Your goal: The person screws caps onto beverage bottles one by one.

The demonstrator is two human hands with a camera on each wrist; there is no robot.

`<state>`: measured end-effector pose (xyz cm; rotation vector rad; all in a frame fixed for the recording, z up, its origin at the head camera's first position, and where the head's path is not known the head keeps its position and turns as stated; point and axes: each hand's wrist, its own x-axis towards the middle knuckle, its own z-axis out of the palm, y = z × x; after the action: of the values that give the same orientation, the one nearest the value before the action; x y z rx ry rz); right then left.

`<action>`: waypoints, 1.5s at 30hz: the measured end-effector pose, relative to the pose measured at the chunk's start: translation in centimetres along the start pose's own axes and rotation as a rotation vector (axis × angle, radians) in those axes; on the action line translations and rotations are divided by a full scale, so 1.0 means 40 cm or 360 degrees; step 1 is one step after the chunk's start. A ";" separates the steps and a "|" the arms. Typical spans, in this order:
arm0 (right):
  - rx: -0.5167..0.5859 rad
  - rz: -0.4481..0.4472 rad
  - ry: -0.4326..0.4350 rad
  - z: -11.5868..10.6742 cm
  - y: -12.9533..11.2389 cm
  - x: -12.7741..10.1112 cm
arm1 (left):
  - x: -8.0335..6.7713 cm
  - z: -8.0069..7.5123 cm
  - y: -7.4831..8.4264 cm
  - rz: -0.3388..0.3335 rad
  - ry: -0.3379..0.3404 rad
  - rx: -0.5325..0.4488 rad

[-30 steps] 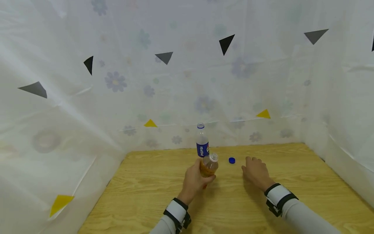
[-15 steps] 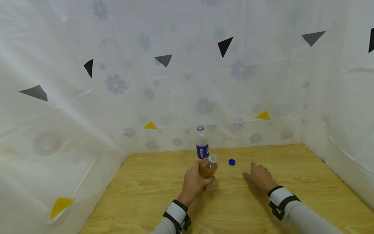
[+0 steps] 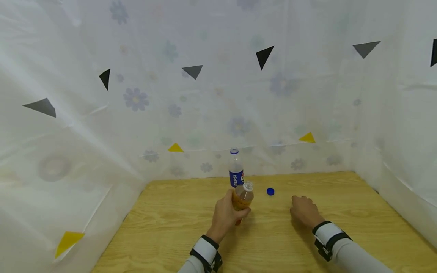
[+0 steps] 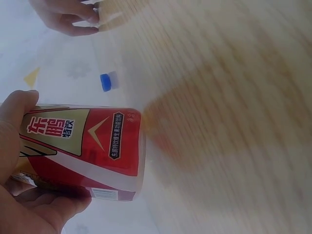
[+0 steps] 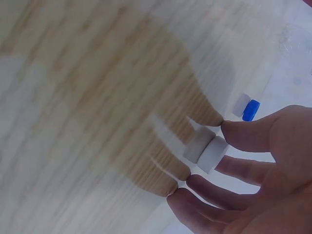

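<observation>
Two hands, left hand (image 3: 226, 212) gripping orange bottle (image 3: 242, 198), right hand (image 3: 305, 211) fingertips on table (image 3: 358, 212)

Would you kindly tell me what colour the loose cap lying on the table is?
The loose cap is blue, which shows best in the head view.

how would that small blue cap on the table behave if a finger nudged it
The blue cap is small plastic, so probably very light and quick to skid on the smooth wooden table. Lying flat, it would likely slide rather than roll; tipped onto its rim, it could roll.
</observation>
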<state>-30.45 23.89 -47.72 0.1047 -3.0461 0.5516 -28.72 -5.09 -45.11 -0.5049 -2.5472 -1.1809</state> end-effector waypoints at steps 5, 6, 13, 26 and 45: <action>-0.0003 0.0004 0.0005 0.001 0.002 0.002 | 0.005 0.002 0.001 0.0018 0.0002 0.0024; -0.0009 0.0000 0.0007 0.001 0.003 0.003 | 0.006 0.003 0.001 0.0017 0.0002 0.0029; -0.0083 -0.0055 0.0083 -0.001 0.003 0.004 | 0.008 0.003 0.002 0.0035 0.0009 0.0029; 0.0141 -0.0141 0.0403 0.004 -0.044 -0.004 | 0.005 0.003 0.009 -0.0013 -0.0020 0.0000; 0.0487 -0.0171 0.0341 -0.087 -0.149 -0.014 | 0.005 0.004 -0.001 0.0024 -0.0013 -0.0005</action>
<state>-29.33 19.57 -42.40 0.2034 -2.7113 0.9484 -28.91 -4.96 -45.17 -0.5302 -2.5445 -1.1798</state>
